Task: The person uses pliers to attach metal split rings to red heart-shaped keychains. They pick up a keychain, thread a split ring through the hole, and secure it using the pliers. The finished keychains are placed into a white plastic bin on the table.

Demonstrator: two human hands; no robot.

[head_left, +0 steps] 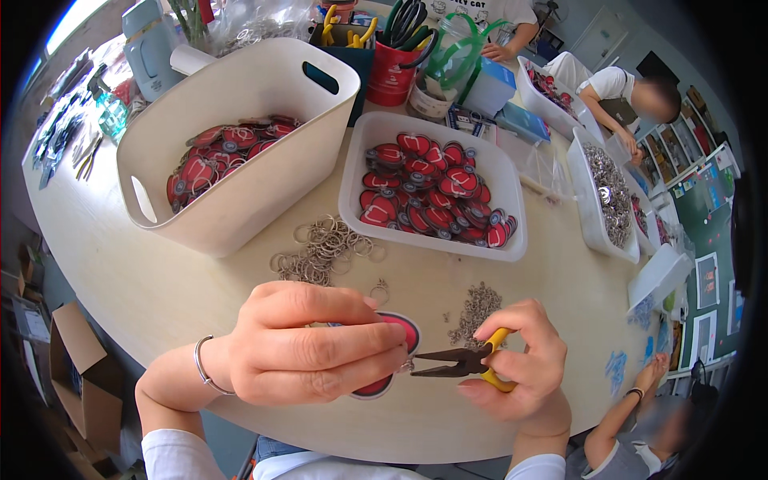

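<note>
A red oval charm (407, 329) with a dark border is pinched in my left hand (312, 344), whose fingers cover much of it. My right hand (528, 360) grips needle-nose pliers (460, 364) by their yellow handles. The jaws are parted, their tips close to a small metal piece at my left fingertips; whether they touch it I cannot tell. Beyond my left hand lies a heap of metal split rings (324, 250), with one loose ring (380, 293) nearer. Small metal connectors (480, 308) are piled by the pliers.
A tall white bin (240, 220) and a shallow translucent tray (516, 244) hold many red charms. Behind them stands a red cup (390, 84) of tools. Another tray (588, 212) of metal parts is at right. Co-workers (620, 96) sit around the table.
</note>
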